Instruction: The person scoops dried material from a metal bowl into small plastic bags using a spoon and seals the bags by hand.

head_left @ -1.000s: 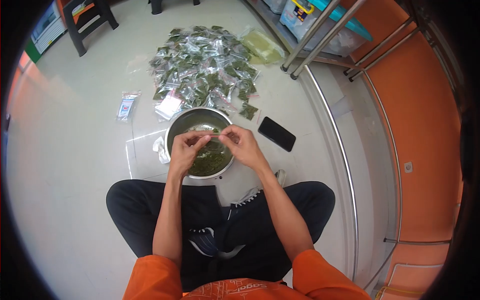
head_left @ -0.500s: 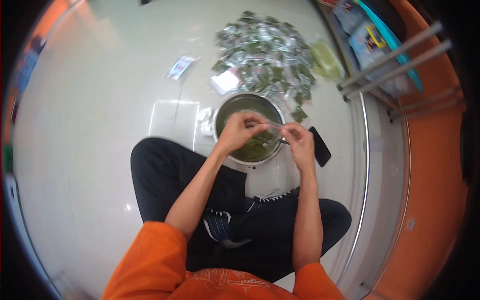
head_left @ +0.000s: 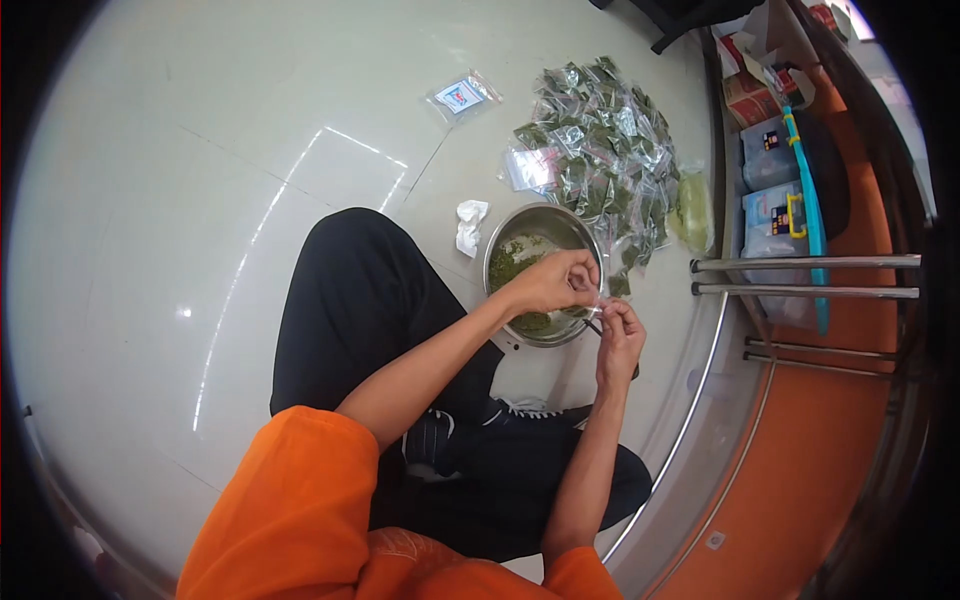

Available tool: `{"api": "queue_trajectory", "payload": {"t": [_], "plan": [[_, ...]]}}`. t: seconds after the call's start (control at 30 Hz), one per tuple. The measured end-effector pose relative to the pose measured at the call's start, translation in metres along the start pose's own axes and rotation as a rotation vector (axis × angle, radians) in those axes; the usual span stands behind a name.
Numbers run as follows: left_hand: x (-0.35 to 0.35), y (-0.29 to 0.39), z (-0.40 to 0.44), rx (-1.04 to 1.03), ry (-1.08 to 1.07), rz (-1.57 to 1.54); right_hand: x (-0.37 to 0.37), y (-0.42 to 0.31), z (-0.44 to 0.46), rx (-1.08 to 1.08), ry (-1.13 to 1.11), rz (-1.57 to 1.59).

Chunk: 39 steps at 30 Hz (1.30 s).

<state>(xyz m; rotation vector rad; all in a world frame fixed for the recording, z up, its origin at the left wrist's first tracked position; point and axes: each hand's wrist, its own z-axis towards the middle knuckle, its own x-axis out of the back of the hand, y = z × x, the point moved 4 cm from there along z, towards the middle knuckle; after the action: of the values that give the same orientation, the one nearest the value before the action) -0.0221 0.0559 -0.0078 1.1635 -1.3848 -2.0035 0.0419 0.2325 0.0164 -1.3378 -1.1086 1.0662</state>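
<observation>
A steel bowl (head_left: pixel 488 262) stands on the floor before me with crumbled dried green leaves (head_left: pixel 508 262) in it. Over its right rim, my left hand (head_left: pixel 560 282) pinches a small clear plastic bag (head_left: pixel 598 303) by its edge. Just to the right, the fingers of my right hand (head_left: pixel 622 342) are closed on the bag's other side. A thin dark handle (head_left: pixel 592 326) pokes out at the bowl's rim beside my right hand; its other end is hidden.
Beyond the bowl lies a heap of small filled bags (head_left: pixel 600 150). A crumpled tissue (head_left: pixel 470 226), a labelled packet of bags (head_left: pixel 462 97) and a yellowish-green bag (head_left: pixel 694 210) lie around. Metal rails (head_left: pixel 800 264) and shelf boxes (head_left: pixel 775 220) stand at right.
My view has turned, so the bowl and heap appear further right. Both hands still hold the bag and have come closer together over the bowl's right side.
</observation>
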Motion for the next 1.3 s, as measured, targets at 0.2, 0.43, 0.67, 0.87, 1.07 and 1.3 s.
{"api": "queue_trajectory", "payload": {"t": [0.2,0.43,0.67,0.87,1.07,1.3], "plan": [[0.004,0.007,-0.001,-0.006,0.116,0.153,-0.023,-0.011,-0.010,-0.028,0.056,-0.049],[-0.001,0.030,-0.008,0.023,0.023,0.107,-0.025,-0.009,-0.011,0.027,0.038,-0.030],[0.003,0.029,-0.007,-0.105,0.103,0.253,-0.025,-0.009,-0.013,0.019,0.029,-0.017],[0.007,0.025,-0.002,-0.083,0.062,0.069,-0.013,-0.013,-0.011,0.035,0.029,0.062],[0.008,0.035,-0.004,-0.004,0.093,0.145,-0.002,-0.005,-0.010,0.009,0.067,0.103],[0.019,0.035,0.001,-0.188,0.351,0.306,0.010,-0.030,0.037,-0.073,0.032,0.112]]}}
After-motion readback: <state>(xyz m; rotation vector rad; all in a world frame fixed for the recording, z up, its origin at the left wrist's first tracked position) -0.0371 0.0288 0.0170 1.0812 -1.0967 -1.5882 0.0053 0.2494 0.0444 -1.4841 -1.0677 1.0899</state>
